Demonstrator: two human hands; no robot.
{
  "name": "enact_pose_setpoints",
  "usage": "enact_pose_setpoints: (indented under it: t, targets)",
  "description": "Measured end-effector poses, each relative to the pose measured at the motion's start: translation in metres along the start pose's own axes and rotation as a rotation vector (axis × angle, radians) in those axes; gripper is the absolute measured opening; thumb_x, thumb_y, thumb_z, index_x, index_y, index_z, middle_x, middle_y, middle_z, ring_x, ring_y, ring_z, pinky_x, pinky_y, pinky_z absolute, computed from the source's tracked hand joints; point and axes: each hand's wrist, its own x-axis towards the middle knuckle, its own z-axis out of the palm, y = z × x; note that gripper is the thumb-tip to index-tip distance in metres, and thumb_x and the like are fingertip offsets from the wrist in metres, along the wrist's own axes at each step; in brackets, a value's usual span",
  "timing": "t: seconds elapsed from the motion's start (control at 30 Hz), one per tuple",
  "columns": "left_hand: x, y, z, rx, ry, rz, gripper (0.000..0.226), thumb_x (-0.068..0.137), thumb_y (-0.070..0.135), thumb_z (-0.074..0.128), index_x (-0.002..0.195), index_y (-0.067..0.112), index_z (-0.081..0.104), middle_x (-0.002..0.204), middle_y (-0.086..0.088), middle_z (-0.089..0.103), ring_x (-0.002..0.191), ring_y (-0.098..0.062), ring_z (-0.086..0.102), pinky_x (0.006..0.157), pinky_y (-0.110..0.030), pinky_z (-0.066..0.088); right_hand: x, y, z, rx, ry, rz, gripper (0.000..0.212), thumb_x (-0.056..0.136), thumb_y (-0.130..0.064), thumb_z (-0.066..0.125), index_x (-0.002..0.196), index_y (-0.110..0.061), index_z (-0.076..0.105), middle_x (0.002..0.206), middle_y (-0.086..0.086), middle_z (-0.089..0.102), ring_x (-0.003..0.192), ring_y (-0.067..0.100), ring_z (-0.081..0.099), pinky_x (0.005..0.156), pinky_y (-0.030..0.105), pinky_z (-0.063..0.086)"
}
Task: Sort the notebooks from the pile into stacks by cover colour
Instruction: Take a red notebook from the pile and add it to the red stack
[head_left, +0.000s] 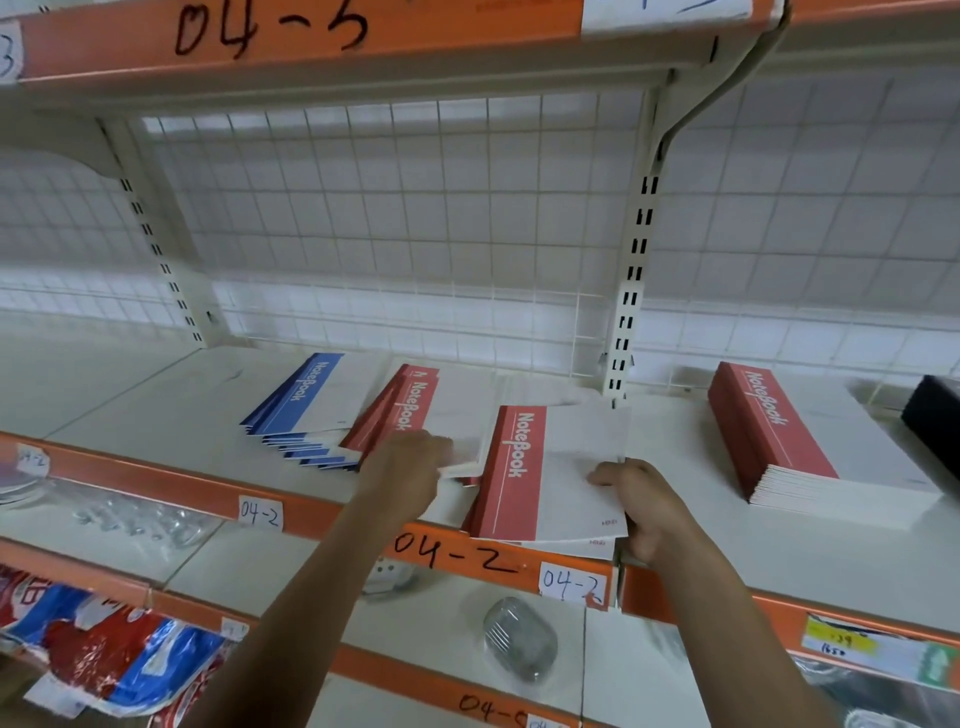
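Sorting looks well underway but not finished. A neat red stack (810, 436) sits at the right of the shelf (156, 415), a fanned blue stack (311, 410) lies at the left, and the loose red pile (415, 410) between them isn't squared up yet. The person's right hand (644, 509) is clamped on the edge of a red notebook (540, 467) near the shelf front, with a couple more under it. The left hand (410, 467) pinches a white corner in the loose pile, though it's a bit blurry. Covers read "NoteBook". The orange shelf edge (452, 558) says "04-2" in marker and on stickers, and the shelf above (270, 26) says "04-3".
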Motion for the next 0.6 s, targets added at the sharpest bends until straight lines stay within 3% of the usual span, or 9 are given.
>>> enact_pose_setpoints:
  t: [0.1, 0.2, 0.23, 0.3, 0.37, 0.43, 0.5, 0.53, 0.6]
  targets:
    - [-0.005, 0.019, -0.020, -0.201, 0.068, 0.079, 0.031, 0.099, 0.022, 0.046, 0.127, 0.023, 0.056, 0.100, 0.002, 0.066, 0.082, -0.010, 0.061, 0.074, -0.018, 0.047, 0.001, 0.000, 0.004, 0.034, -0.002, -0.009, 0.018, 0.096, -0.021, 0.048, 0.105, -0.009, 0.057, 0.094, 0.017, 0.070, 0.087, 0.035, 0.067, 0.071, 0.038, 0.054]
    - [-0.015, 0.045, -0.025, -0.455, 0.047, 0.279, 0.033, 0.095, 0.026, 0.053, 0.128, 0.029, 0.058, 0.102, 0.007, 0.069, 0.068, -0.001, 0.054, 0.063, -0.010, 0.039, 0.002, -0.003, 0.003, 0.175, -0.041, 0.033, 0.041, 0.092, -0.050, 0.049, 0.101, -0.013, 0.065, 0.093, 0.014, 0.073, 0.091, 0.034, 0.069, 0.084, 0.043, 0.053]
    - [-0.018, 0.052, -0.022, -0.495, -0.002, 0.382, 0.033, 0.093, 0.031, 0.056, 0.126, 0.031, 0.059, 0.104, 0.009, 0.069, 0.071, 0.001, 0.056, 0.065, -0.011, 0.042, 0.002, -0.003, 0.002, 0.185, -0.068, 0.034, 0.043, 0.092, -0.050, 0.049, 0.102, -0.012, 0.066, 0.095, 0.014, 0.073, 0.093, 0.033, 0.069, 0.088, 0.044, 0.052]
    - [-0.021, 0.062, -0.013, -0.522, -0.090, 0.466, 0.039, 0.089, 0.045, 0.058, 0.125, 0.031, 0.060, 0.105, 0.011, 0.069, 0.082, 0.002, 0.060, 0.077, -0.020, 0.050, 0.003, 0.002, -0.002, 0.154, -0.076, -0.003, 0.031, 0.095, -0.029, 0.051, 0.110, -0.005, 0.065, 0.098, 0.017, 0.072, 0.092, 0.036, 0.068, 0.087, 0.049, 0.052]
    - [-0.018, 0.068, -0.010, -0.595, -0.111, 0.370, 0.045, 0.090, 0.049, 0.053, 0.131, 0.029, 0.055, 0.116, 0.008, 0.064, 0.097, 0.000, 0.059, 0.091, -0.017, 0.046, 0.002, 0.005, -0.010, 0.156, -0.040, -0.047, 0.024, 0.093, -0.008, 0.051, 0.115, -0.002, 0.061, 0.101, 0.020, 0.071, 0.090, 0.039, 0.067, 0.082, 0.052, 0.052]
    - [-0.011, 0.071, -0.010, -0.633, -0.033, 0.255, 0.049, 0.096, 0.044, 0.046, 0.142, 0.027, 0.040, 0.137, 0.007, 0.051, 0.118, 0.000, 0.046, 0.103, -0.009, 0.023, -0.003, 0.004, -0.021, 0.212, -0.055, -0.102, 0.025, 0.092, -0.002, 0.053, 0.115, -0.004, 0.059, 0.104, 0.019, 0.070, 0.092, 0.039, 0.068, 0.081, 0.055, 0.053]
    - [-0.005, 0.077, -0.014, -0.736, 0.064, 0.156, 0.050, 0.098, 0.039, 0.042, 0.144, 0.029, 0.027, 0.137, 0.012, 0.048, 0.128, -0.005, 0.039, 0.113, -0.029, 0.023, -0.010, -0.002, -0.032, 0.219, -0.040, -0.230, 0.023, 0.090, 0.002, 0.054, 0.109, -0.009, 0.062, 0.101, 0.012, 0.073, 0.087, 0.029, 0.071, 0.068, 0.043, 0.058]
    - [-0.002, 0.081, -0.018, -0.832, 0.079, 0.126, 0.048, 0.099, 0.036, 0.041, 0.144, 0.027, 0.025, 0.126, 0.019, 0.052, 0.126, -0.006, 0.044, 0.110, -0.033, 0.032, -0.015, -0.006, -0.037, 0.192, -0.017, -0.318, 0.024, 0.089, 0.003, 0.054, 0.106, -0.012, 0.064, 0.099, 0.007, 0.074, 0.084, 0.021, 0.072, 0.062, 0.032, 0.058]
    - [0.004, 0.094, -0.025, -1.025, 0.077, 0.126, 0.040, 0.101, 0.029, 0.039, 0.139, 0.024, 0.031, 0.104, 0.033, 0.049, 0.108, 0.006, 0.056, 0.088, -0.014, 0.048, -0.025, -0.013, -0.047, 0.093, 0.038, -0.493, 0.028, 0.089, 0.001, 0.056, 0.102, -0.022, 0.065, 0.095, -0.009, 0.074, 0.082, 0.007, 0.071, 0.060, 0.017, 0.054]
